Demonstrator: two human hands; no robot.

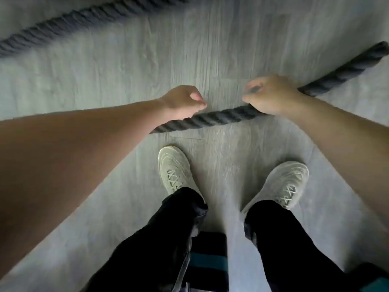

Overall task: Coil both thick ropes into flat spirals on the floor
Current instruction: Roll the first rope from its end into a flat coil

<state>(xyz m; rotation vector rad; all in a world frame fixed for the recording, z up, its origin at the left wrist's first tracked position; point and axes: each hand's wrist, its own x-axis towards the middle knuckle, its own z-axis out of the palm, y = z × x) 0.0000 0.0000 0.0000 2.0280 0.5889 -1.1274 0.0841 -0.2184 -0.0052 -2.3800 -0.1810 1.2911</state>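
A thick dark twisted rope (212, 119) runs from under my left forearm, across the middle, up to the right edge. My right hand (271, 95) is closed around it, lifting that stretch off the grey floor. My left hand (183, 104) sits curled on the same rope further left, with its fingers bent over the top; its grip is partly hidden. A second thick rope (69, 24) lies blurred on the floor at the upper left, running diagonally toward the top.
My two feet in pale sneakers (174, 167) (288, 182) and black trousers stand just below the held rope. A dark object with a teal stripe (208, 262) lies between my legs at the bottom. Grey wood-pattern floor (126, 70) spreads all around.
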